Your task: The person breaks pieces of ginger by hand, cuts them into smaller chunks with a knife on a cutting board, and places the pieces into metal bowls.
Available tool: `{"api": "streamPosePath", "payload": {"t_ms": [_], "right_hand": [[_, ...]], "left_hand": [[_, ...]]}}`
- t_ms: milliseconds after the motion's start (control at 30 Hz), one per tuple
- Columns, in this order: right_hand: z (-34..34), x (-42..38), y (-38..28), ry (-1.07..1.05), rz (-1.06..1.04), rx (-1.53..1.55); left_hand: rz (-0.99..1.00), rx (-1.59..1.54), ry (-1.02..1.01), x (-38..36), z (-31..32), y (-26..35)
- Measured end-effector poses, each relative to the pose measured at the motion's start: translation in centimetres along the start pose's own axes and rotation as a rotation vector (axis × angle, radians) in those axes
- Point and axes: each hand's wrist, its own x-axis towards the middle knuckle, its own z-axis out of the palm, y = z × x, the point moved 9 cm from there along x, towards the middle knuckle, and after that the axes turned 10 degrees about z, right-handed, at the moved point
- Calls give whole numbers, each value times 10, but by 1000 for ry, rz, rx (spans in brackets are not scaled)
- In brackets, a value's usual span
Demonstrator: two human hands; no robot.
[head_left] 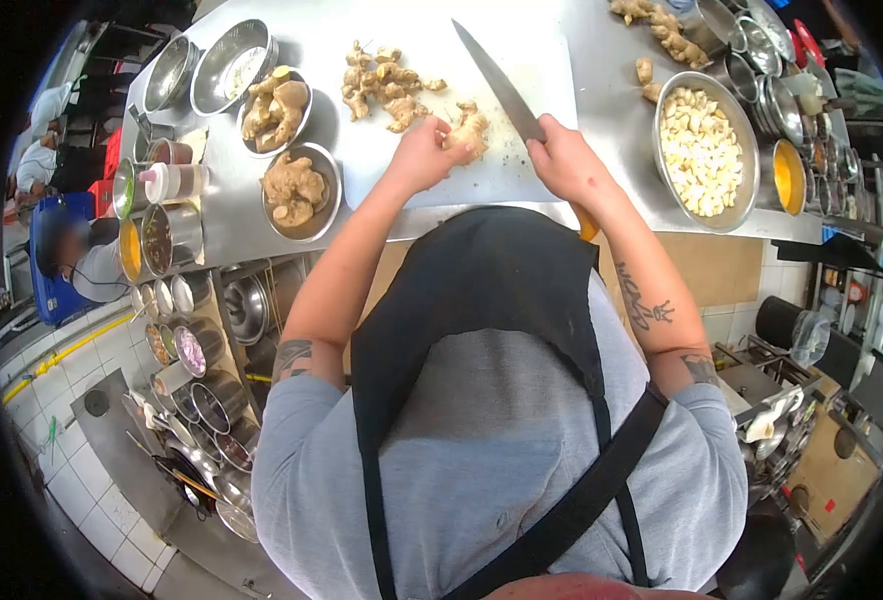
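My left hand [424, 158] has its fingers closed on a piece of ginger [469, 130], which rests on the white cutting board [526, 172]. In my right hand [567, 162] is a large kitchen knife [498, 80]. Its blade points away from me and to the left, over the board, and a bit of yellow handle shows below my fist. A cluster of unpeeled ginger [386, 85] lies on the board beyond my left hand. Small scraps dot the board around the held piece.
Left of the board stand metal bowls of ginger [336, 205] and further bowls [197, 85]. A large bowl [664, 165] of pale yellow pieces sits at the right, with more ginger [681, 45] behind it. Sauce containers [201, 235] line the left edge. Another person [101, 270] is at far left.
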Motion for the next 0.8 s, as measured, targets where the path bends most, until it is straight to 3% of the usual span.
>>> {"api": "streamPosePath", "payload": {"t_ms": [133, 233, 433, 800], "right_hand": [[17, -5, 2, -28, 4, -50], [21, -7, 7, -5, 7, -53], [18, -12, 13, 19, 30, -86], [37, -3, 9, -97, 141, -219]], "left_hand": [[81, -79, 128, 8, -3, -16], [143, 210, 225, 3, -10, -1], [214, 99, -8, 20, 19, 7], [170, 211, 23, 27, 23, 18]]}}
